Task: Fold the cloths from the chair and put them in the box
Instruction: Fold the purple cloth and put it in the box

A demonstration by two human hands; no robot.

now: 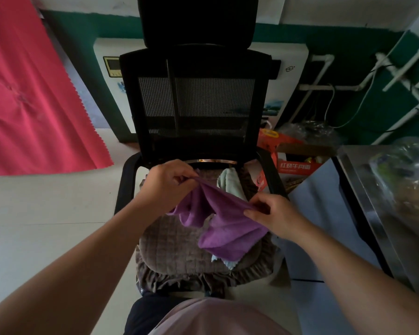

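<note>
Purple cloth (224, 221): pinched along its top edge by my left hand (166, 183) and right hand (273, 215), hanging bunched above the chair (194, 112); risk: uneven corners giving a crooked fold, or snagging the pale cloth (230, 183) beneath.

The purple cloth (228, 221) is soft, matt terry — fuzzy, no sheen. The chair (196, 105) has a black see-through mesh back in a matt plastic frame; its seat cushion (169, 247) is quilted brown fabric with a ruffled edge. A pale cloth (230, 183) behind looks plush too. The cabinet (382, 213) at right is brushed metal (dully reflective), and the floor (46, 213) is smooth pale tile.
</note>
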